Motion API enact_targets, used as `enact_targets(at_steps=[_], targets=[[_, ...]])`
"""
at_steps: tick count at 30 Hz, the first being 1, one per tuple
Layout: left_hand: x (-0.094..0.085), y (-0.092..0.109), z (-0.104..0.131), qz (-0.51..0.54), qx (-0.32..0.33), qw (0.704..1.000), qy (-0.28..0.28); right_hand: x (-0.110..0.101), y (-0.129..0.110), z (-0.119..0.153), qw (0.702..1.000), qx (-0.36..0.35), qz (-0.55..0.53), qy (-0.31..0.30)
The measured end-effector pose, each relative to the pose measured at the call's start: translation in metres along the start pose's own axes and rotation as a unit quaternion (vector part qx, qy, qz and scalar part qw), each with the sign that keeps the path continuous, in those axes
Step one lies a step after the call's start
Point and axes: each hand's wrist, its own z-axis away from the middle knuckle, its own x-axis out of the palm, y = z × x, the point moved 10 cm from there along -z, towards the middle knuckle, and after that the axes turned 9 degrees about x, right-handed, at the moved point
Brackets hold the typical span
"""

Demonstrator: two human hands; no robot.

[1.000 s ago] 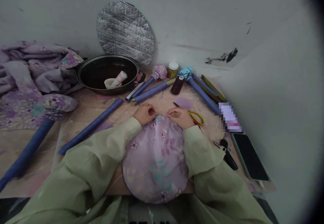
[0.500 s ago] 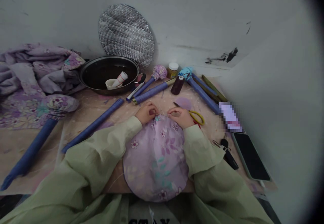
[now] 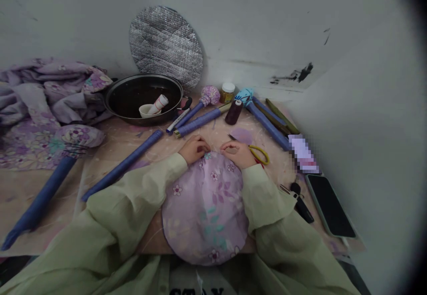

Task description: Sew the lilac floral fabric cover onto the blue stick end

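A rounded piece of purple floral cloth [image 3: 203,206] lies in front of me, its lower edge hanging past the table's front edge. At its top edge, my left hand [image 3: 195,149] is closed, thumb and forefinger pinching the cloth's rim. Just to the right, my right hand [image 3: 238,153] is also closed in a pinch, its fingertips close to the same rim. Whatever is between the right fingertips is too small to make out. Yellow-handled scissors [image 3: 259,153] lie beside my right hand, partly hidden by it.
Behind my hands stand a dark thread spool [image 3: 234,112] and a lidded jar [image 3: 227,93]. Blue-wrapped sticks [image 3: 123,164] lie around the table. A black pan [image 3: 116,108] and crumpled floral fabric [image 3: 50,81] are at left; a phone [image 3: 330,206] and thread snips [image 3: 303,208] at right.
My left fingers have drawn closer together at the cloth's rim, with the gap between thumb and forefinger smaller. The right hand and the cloth stay almost in place.
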Motion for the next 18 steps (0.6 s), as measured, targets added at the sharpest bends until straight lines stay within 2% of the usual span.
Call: enact_targets(at_steps=[7,18], targets=[[0.0017,0.0020,-0.0019,-0.012,0.011,0.999,-0.028,-0.0013,-0.0023,0.0004,1.000,0.000,-0.020,0.001],[0.0023,-0.0010,0.0009,-0.022,0.006,0.999,-0.031,-0.0003,0.0017,-0.0006,1.000,0.009,-0.028,0.000]])
